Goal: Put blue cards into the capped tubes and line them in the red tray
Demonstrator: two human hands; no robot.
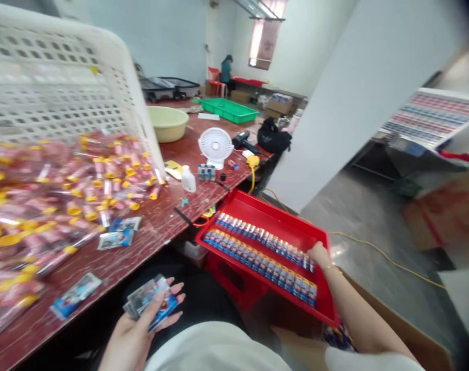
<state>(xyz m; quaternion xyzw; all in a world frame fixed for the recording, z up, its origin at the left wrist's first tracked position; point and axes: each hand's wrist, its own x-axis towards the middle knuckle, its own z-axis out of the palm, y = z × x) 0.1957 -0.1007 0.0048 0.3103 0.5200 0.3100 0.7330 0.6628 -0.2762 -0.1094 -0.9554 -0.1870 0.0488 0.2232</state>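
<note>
My left hand [141,324] is low at the front, fingers curled around a stack of small printed cards [149,299]. My right hand [319,254] reaches out to the right and rests in a red tray [273,208], its fingers closed at the end of two rows of small blue-labelled tubes [257,252]; what the fingers pinch is hidden. The tray sits on a red crate [234,283] beside the table.
A worn red table [157,226] holds a heap of pink and yellow packets [52,206], loose cards [116,234], a white basket [60,77], a small fan [216,147], a bottle [188,179], a bowl [167,123] and a green tray [229,110]. A yellow cable [377,252] crosses the floor. A person sits far back.
</note>
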